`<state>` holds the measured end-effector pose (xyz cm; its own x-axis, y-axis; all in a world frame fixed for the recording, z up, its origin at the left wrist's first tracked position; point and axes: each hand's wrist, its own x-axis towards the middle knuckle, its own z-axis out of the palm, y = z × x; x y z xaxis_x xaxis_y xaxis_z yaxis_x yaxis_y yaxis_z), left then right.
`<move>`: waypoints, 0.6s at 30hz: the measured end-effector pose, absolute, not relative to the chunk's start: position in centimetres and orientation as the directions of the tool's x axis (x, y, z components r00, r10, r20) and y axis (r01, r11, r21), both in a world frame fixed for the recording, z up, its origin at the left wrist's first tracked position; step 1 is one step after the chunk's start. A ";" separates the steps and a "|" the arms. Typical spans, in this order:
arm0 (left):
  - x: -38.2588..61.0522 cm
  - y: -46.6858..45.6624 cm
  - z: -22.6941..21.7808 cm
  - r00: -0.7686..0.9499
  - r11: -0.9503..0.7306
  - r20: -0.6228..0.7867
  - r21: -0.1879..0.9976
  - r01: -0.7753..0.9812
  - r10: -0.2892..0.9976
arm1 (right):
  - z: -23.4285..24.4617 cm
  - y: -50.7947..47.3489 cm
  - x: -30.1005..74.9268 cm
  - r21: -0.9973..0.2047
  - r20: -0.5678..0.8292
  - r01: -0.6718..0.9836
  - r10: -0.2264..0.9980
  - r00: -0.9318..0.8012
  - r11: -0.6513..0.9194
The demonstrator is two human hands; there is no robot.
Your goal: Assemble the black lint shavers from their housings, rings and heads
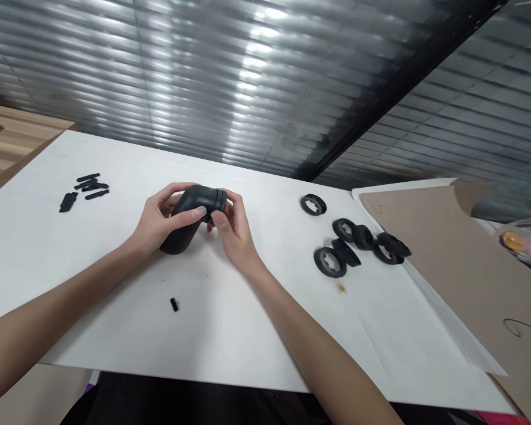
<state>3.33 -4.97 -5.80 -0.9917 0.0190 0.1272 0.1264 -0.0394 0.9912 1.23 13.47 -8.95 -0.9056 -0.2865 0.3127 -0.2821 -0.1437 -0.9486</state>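
A black curved cylindrical part [190, 215] with a ringed end rests tilted on the white sheet [248, 319]. My left hand [159, 221] is wrapped round its body, thumb across the top. My right hand [232, 227] pinches the ringed end with its fingertips. A tiny black piece [174, 304] lies on the sheet just in front of my hands.
Several black rings [356, 242] lie to the right, one more ring [313, 204] apart behind them. Several thin black strips [86, 188] sit at the far left. Brown cardboard [460, 265] covers the right side. A ribbed metal wall stands behind.
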 end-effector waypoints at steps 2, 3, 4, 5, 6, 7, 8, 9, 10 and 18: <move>3.3 -5.0 -5.8 -0.991 -0.043 0.133 0.990 0.131 0.025 | -8.8 13.4 1.3 -0.947 0.318 -0.286 -0.280 -0.906 -0.150; 3.3 -5.0 -5.8 -0.991 -0.045 0.134 0.990 0.133 0.027 | -8.8 13.4 1.3 -0.947 0.318 -0.286 -0.279 -0.906 -0.150; 3.3 -5.0 -5.8 -0.990 -0.047 0.136 0.990 0.134 0.028 | -8.7 13.4 1.3 -0.947 0.317 -0.286 -0.278 -0.907 -0.148; 3.3 -5.0 -5.8 -0.990 -0.046 0.138 0.990 0.137 0.029 | -8.6 13.5 1.4 -0.948 0.314 -0.283 -0.277 -0.908 -0.145; 3.4 -5.0 -5.8 -0.989 -0.041 0.145 0.989 0.144 0.029 | -8.5 13.5 1.4 -0.950 0.307 -0.278 -0.277 -0.910 -0.142; 3.5 -4.9 -5.7 -0.987 -0.027 0.158 0.987 0.158 0.027 | -8.4 13.6 1.4 -0.953 0.297 -0.266 -0.277 -0.914 -0.143; 3.6 -4.9 -5.7 -0.983 -0.001 0.179 0.984 0.179 0.026 | -8.3 13.6 1.5 -0.958 0.278 -0.245 -0.283 -0.918 -0.146; 3.7 -4.9 -5.7 -0.978 0.035 0.207 0.978 0.207 0.026 | -8.2 13.7 1.5 -0.964 0.254 -0.217 -0.295 -0.921 -0.152; 3.9 -4.8 -5.7 -0.971 0.075 0.235 0.969 0.237 0.028 | -8.1 13.7 1.5 -0.969 0.228 -0.186 -0.311 -0.923 -0.161; 3.9 -5.0 -6.2 -0.957 0.148 0.287 0.946 0.289 0.038 | -8.3 13.7 1.3 -0.975 0.164 -0.103 -0.323 -0.932 -0.198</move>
